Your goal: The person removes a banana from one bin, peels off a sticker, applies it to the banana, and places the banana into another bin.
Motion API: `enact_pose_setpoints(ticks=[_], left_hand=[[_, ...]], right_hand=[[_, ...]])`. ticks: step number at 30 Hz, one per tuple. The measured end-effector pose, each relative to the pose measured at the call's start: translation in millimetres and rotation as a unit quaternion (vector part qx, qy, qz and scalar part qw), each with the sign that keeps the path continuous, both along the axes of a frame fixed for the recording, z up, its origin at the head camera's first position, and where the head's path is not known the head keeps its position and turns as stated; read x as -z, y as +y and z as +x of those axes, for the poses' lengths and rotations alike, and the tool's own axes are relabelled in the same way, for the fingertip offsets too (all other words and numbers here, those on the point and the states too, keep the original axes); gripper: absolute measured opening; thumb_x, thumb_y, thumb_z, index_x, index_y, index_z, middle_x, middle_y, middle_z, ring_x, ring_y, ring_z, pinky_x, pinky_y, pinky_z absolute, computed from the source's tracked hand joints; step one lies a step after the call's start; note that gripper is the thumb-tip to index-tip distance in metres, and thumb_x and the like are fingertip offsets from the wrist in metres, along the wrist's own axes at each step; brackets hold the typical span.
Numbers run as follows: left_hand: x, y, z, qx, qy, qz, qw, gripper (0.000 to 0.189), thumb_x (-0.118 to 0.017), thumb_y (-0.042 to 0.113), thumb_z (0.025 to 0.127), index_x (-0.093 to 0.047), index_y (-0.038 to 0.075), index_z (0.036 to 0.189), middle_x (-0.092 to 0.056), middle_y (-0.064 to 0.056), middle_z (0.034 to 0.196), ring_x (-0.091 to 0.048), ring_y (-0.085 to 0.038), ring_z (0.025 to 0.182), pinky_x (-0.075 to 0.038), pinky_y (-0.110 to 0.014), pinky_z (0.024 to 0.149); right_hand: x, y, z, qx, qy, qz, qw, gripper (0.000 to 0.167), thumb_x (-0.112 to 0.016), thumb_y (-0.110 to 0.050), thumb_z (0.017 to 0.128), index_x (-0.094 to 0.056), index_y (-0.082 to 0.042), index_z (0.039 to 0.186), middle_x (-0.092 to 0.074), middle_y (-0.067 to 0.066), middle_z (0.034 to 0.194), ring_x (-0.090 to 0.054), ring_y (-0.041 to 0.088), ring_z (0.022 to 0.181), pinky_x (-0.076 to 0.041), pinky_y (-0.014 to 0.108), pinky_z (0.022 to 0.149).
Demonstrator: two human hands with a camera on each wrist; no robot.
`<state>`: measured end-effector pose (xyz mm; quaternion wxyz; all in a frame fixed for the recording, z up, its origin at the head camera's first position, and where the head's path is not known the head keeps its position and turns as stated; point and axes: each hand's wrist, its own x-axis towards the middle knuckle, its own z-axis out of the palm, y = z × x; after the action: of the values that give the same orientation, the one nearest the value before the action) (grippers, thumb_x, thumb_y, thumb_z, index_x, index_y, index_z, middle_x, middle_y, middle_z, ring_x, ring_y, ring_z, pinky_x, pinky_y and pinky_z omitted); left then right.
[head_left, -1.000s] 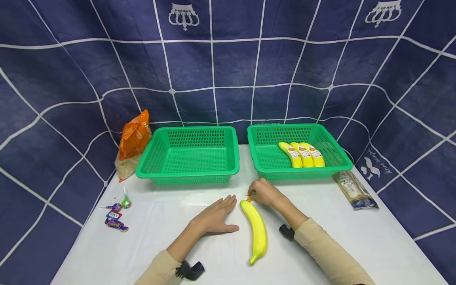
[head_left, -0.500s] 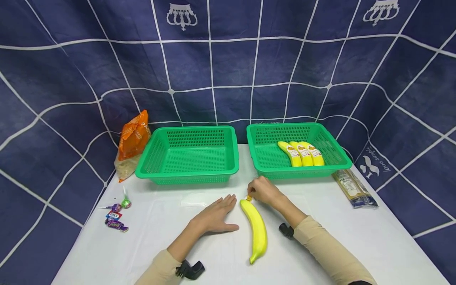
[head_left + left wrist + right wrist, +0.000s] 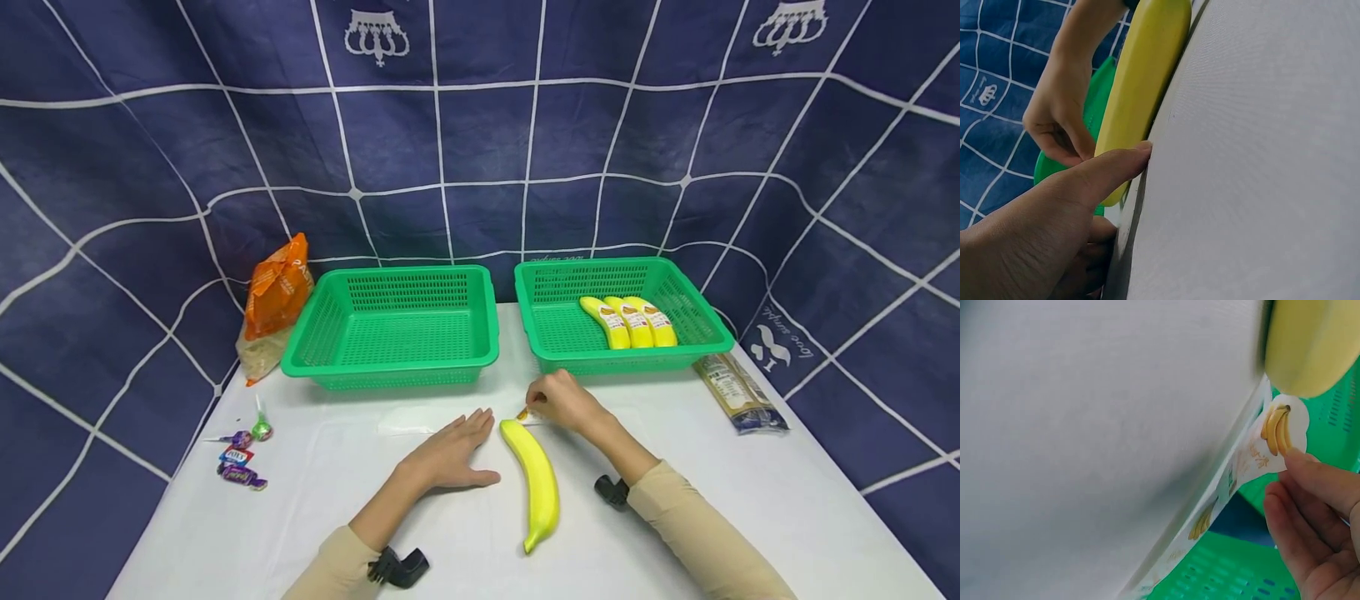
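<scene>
My left hand (image 3: 453, 454) lies flat on the white table, fingers spread, over a pale label strip (image 3: 405, 420). Just right of its thumb is a yellow banana (image 3: 534, 483), its tip pointing toward the front. Beyond the banana's far end, my right hand (image 3: 558, 402) pinches the edge of a white sticker (image 3: 1272, 434) printed with bananas. In the right wrist view this sticker is lifted at an angle between thumb and fingertips. A second banana print shows farther down the strip (image 3: 1202, 522). The left wrist view shows my left thumb (image 3: 1110, 172) overlapping the banana.
At the back right, a green basket (image 3: 630, 360) holds 3 bananas (image 3: 630, 323) with stickers. Another green basket (image 3: 390, 373) stands to its left, with an orange bag (image 3: 277, 287) beside it. Lollipops (image 3: 261, 427) and wrapped candy (image 3: 240, 475) lie left; a flat packet (image 3: 738, 392) lies right.
My right hand has shifted slightly right, drawing the sticker's edge with it, and more white strip shows beside it. My left hand and the banana have stayed put.
</scene>
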<state>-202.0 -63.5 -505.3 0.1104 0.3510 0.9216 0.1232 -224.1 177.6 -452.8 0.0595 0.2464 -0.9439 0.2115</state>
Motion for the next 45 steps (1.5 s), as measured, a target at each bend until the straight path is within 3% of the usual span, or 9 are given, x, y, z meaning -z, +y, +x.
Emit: enact_pose_setpoints(ticks=[10, 20, 29, 36, 41, 45], left_hand=[[-2.5, -2.1, 0.4, -0.014, -0.003, 0.010, 0.9998, 0.099, -0.060, 0.069, 0.081, -0.033, 0.004, 0.151, -0.028, -0.009, 0.161, -0.024, -0.023, 0.150, -0.022, -0.041, 0.123], [1.1, -1.0, 1.0, -0.015, -0.004, 0.013, 0.9998, 0.100, -0.059, 0.069, 0.081, -0.032, 0.003, 0.151, -0.024, -0.010, 0.162, -0.020, -0.024, 0.151, -0.016, -0.045, 0.124], [-1.6, -1.3, -0.7, -0.009, 0.004, 0.024, 0.9997, 0.104, -0.059, 0.069, 0.081, -0.026, 0.002, 0.153, -0.021, -0.012, 0.162, -0.017, -0.024, 0.152, -0.014, -0.047, 0.124], [-3.6, -2.3, -1.7, -0.011, 0.003, 0.035, 0.9993, 0.108, -0.062, 0.069, 0.080, -0.020, 0.003, 0.155, -0.018, -0.011, 0.163, -0.015, -0.024, 0.152, -0.013, -0.048, 0.124], [-6.7, -0.9, 5.5, -0.013, -0.011, 0.077, 0.9969, 0.117, -0.066, 0.071, 0.075, -0.016, 0.004, 0.156, -0.011, -0.010, 0.165, -0.011, -0.023, 0.153, -0.012, -0.048, 0.124], [-9.5, 8.1, 20.0, -0.032, -0.020, 0.136, 0.9900, 0.119, -0.069, 0.068, 0.074, -0.012, 0.004, 0.156, -0.010, -0.010, 0.165, -0.011, -0.022, 0.153, -0.014, -0.045, 0.124]], right_hand=[[-12.4, 16, 5.8, 0.020, -0.036, -0.049, 0.9980, 0.004, -0.075, -0.009, 0.084, -0.077, -0.008, 0.080, -0.075, -0.001, 0.078, -0.067, 0.007, 0.074, -0.055, 0.019, 0.065], [-13.6, 36, 11.3, 0.067, -0.020, -0.127, 0.9894, 0.009, -0.077, -0.017, 0.083, -0.077, -0.008, 0.083, -0.074, -0.001, 0.078, -0.065, 0.006, 0.070, -0.057, 0.024, 0.064], [-24.3, 30, 34.3, 0.139, -0.058, -0.175, 0.9730, 0.006, -0.078, -0.016, 0.081, -0.077, -0.010, 0.083, -0.075, 0.001, 0.078, -0.066, 0.007, 0.069, -0.054, 0.022, 0.060], [-35.1, 26, 54.4, 0.150, -0.066, -0.197, 0.9667, 0.005, -0.080, -0.016, 0.079, -0.078, -0.012, 0.078, -0.075, 0.001, 0.075, -0.066, 0.007, 0.065, -0.052, 0.022, 0.057], [-34.8, 21, 67.5, 0.161, -0.082, -0.202, 0.9626, 0.004, -0.080, -0.015, 0.078, -0.077, -0.012, 0.076, -0.073, -0.002, 0.072, -0.065, 0.006, 0.062, -0.051, 0.023, 0.056], [-30.6, 18, 76.7, 0.171, -0.085, -0.198, 0.9613, 0.005, -0.079, -0.013, 0.077, -0.077, -0.014, 0.074, -0.072, -0.005, 0.068, -0.063, 0.006, 0.060, -0.050, 0.022, 0.055]])
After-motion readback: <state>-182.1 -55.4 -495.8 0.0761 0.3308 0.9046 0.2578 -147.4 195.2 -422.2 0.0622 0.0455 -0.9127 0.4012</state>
